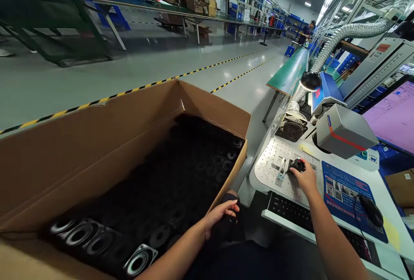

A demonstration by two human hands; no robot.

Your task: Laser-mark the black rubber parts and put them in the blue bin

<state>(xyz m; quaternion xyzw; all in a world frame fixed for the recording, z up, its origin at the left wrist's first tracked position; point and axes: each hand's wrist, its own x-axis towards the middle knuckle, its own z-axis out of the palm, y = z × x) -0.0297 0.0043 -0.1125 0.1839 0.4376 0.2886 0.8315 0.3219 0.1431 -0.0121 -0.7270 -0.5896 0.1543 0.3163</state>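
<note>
My right hand (307, 178) grips a small black speaker (297, 165) by its side, at a metal fixture (282, 168) on the perforated metal plate (268, 171). Fingers and thumb are wrapped round the speaker's near side. Beside the cardboard box (228, 185) hangs my left hand (221, 212), with nothing in it and its fingers loosely bent and apart. Many more black speakers (140, 260) fill the box in rows; the middle ones are too dark to tell apart. Above and behind the plate is a grey machine head (343, 129) with an orange stripe.
A keyboard (291, 211) lies on a tray below the plate. On the right are a blue mat (352, 200), a black mouse (370, 211) and a monitor (394, 116). A flexible metal duct (339, 38) curves down behind. Far off, a person (304, 34) stands by a green bench (291, 70).
</note>
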